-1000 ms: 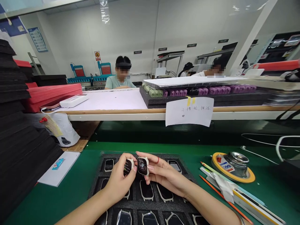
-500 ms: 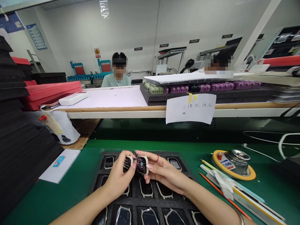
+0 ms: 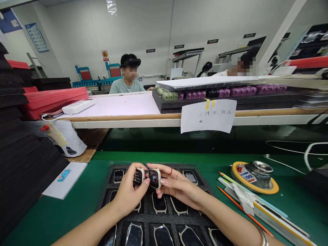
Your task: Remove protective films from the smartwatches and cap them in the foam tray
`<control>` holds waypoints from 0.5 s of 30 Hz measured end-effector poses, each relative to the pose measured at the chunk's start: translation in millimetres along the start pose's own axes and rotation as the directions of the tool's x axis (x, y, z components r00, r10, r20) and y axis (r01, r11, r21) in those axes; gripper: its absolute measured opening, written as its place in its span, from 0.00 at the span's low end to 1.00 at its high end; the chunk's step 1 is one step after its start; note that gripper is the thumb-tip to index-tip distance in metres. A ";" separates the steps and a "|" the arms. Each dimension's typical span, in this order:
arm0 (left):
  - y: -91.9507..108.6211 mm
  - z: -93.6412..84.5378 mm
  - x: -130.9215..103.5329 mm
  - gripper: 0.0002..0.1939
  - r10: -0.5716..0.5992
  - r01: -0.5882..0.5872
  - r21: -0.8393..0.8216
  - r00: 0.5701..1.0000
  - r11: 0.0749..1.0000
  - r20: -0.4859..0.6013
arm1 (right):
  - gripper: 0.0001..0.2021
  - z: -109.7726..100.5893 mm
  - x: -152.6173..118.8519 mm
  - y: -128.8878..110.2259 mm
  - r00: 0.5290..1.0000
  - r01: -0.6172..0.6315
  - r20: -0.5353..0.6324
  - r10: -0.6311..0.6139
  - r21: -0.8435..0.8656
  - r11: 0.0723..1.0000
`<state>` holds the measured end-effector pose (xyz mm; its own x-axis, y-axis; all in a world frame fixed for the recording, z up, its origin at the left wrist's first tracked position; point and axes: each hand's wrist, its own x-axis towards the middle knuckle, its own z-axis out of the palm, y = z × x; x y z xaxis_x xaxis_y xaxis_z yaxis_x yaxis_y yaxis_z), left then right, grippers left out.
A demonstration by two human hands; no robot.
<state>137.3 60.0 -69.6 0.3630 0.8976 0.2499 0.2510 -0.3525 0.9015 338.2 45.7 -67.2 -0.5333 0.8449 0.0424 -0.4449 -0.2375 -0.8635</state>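
Left hand point(image 3: 128, 194): you pinch the first watch point(image 3: 138, 176), lower centre of the frame.
Right hand point(image 3: 180, 186): you hold the second watch point(image 3: 154, 178) just beside it.
Screens point(image 3: 154, 177): left one now shows more fully; both are viewable together.

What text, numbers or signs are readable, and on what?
"槽处": white handwritten paper sheet on the shelf edge; other characters unclear.
"00": red-white-blue label beside the clear glass jar; rest blurred.
Too small to read: two held beige-framed watches, black wall plates, red-and-yellow wall sign, blue-and-white wall poster.
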 end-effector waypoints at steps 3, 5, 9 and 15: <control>0.4 0.0 1.2 0.08 0.005 -0.005 0.017 1.000 1.000 -0.010 | 0.24 0.8 0.8 -0.5 1.000 -0.001 -0.007 0.001 0.005 1.000; 1.2 0.0 1.9 0.07 0.012 -0.012 0.029 1.000 1.000 -0.016 | 0.23 1.5 1.1 -1.1 1.000 -0.005 -0.014 0.005 0.014 1.000; 3.1 -0.1 2.5 0.05 0.020 -0.019 0.044 0.999 0.999 -0.028 | 0.23 2.1 0.9 -2.2 1.000 -0.011 -0.019 0.011 0.016 1.000; 3.7 -0.3 1.4 0.05 0.000 0.001 0.060 1.000 0.998 -0.019 | 0.23 1.3 0.7 -1.4 0.999 -0.004 -0.050 0.005 0.028 1.000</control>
<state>138.5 60.0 -65.8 0.3460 0.9025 0.2565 0.3046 -0.3666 0.8791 337.5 46.0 -65.3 -0.4988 0.8667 0.0125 -0.4631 -0.2543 -0.8490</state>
